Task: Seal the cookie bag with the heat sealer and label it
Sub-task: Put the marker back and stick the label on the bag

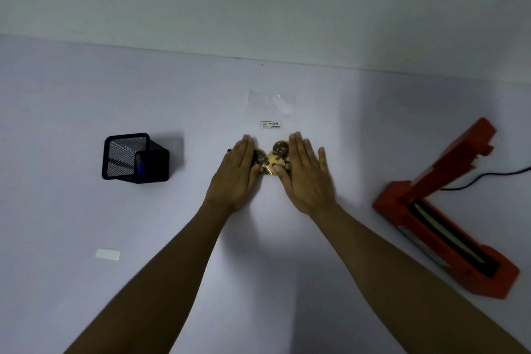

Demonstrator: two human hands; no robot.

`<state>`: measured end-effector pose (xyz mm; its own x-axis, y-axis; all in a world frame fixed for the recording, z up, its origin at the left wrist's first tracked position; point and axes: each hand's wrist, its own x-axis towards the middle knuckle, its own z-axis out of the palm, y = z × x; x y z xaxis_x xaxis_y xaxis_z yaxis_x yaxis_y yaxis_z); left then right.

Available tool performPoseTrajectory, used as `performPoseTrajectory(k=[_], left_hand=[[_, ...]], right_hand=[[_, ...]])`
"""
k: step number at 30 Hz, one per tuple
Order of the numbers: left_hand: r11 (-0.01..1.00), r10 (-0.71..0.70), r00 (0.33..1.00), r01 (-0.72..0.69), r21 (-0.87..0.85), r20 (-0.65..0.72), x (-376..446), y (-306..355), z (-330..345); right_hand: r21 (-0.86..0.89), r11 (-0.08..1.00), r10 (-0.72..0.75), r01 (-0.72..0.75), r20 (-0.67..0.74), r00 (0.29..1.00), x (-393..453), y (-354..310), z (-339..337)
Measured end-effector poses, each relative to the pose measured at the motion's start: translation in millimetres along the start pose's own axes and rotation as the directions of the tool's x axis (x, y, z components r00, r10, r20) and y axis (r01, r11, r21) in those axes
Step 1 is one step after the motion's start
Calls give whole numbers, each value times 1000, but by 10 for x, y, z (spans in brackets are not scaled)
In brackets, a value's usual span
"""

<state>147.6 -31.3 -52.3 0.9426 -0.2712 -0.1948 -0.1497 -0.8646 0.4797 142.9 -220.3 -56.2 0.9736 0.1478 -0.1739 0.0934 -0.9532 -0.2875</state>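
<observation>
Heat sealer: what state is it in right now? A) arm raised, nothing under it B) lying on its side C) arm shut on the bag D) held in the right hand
A: the sealer sits at the right of the table with its arm lifted and its bar bare, while both hands, left hand and right hand, lie flat beside the cookies at the centre.

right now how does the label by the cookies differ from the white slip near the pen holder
The label carries printed and handwritten text; the white slip looks blank. The label lies just beyond the cookies between the hands, while the slip lies alone at near left, nearer than the pen holder. Both are small rectangles flat on the table.
</observation>
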Motion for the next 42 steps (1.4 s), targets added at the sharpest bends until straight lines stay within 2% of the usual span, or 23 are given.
performPoseTrajectory(k=[6,10,15,18,25,30,36,40,42], left_hand=[[999,-39,997,37,-20,-70,-405,160,49],[996,-90,995,89,-21,-38,-960,219,238],[996,-65,998,65,-63,10,-1568,274,364],[998,-45,998,47,-43,34,-1761,250,314],[999,30,1000,-30,34,-3,-1906,330,40],[994,98,993,-100,-41,-64,-1820,701,-197],[979,186,971,-197,-60,-148,-1504,1299,-433],[975,184,969,-201,-92,-165,-1254,1729,-495],[976,183,969,-199,-85,-168,-1106,1897,-476]], right_hand=[[35,998,47,-46,-10,999,-428,14,-14],[17,993,112,-113,34,993,-1027,-37,103],[-18,992,127,-126,96,987,-1710,-166,209],[-37,988,150,-148,68,986,-1989,-253,241],[-52,965,258,-258,-13,966,-2496,-317,54],[-38,929,362,-369,-115,925,-2921,8,-253],[39,852,512,-522,-273,815,-3213,761,-740],[-14,776,615,-630,-204,762,-3178,1364,-1150],[-51,772,626,-634,-114,772,-3102,1639,-1288]])
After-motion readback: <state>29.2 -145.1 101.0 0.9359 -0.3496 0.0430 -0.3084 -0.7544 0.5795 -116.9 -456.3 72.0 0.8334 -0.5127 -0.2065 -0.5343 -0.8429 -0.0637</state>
